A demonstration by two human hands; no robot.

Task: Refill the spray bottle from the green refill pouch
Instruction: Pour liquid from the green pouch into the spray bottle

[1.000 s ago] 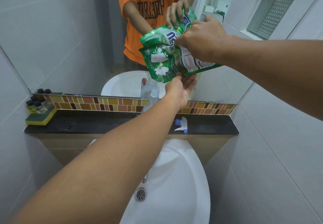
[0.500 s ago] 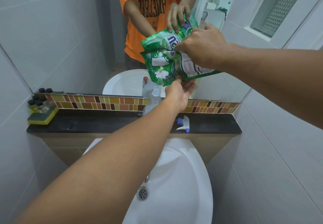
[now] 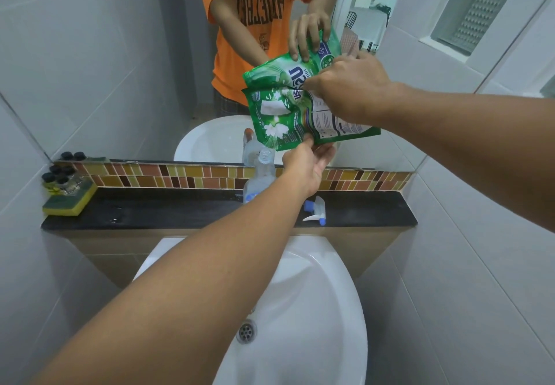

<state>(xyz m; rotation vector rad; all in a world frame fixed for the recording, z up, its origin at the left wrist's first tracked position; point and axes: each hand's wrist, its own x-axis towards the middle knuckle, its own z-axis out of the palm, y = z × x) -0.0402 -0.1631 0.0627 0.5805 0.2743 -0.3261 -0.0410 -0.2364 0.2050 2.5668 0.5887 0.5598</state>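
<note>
I hold the green refill pouch (image 3: 282, 120) up against the mirror, above the black shelf. My right hand (image 3: 348, 90) grips its upper right part from the top. My left hand (image 3: 306, 165) pinches its bottom edge from below. The clear spray bottle (image 3: 259, 177) stands uncapped on the shelf, just below the pouch's lower left corner and partly behind my left wrist. Its white and blue trigger head (image 3: 315, 209) lies on the shelf to the right of the bottle.
A yellow and green sponge (image 3: 70, 200) with several small black-capped bottles (image 3: 58, 174) sits at the shelf's left end. The white basin (image 3: 300, 309) is below the black shelf (image 3: 168, 210). The mirror (image 3: 120, 54) reflects a person in an orange shirt.
The pouch and both hands have dropped slightly closer to the bottle's open neck. The grip on the pouch is unchanged.
</note>
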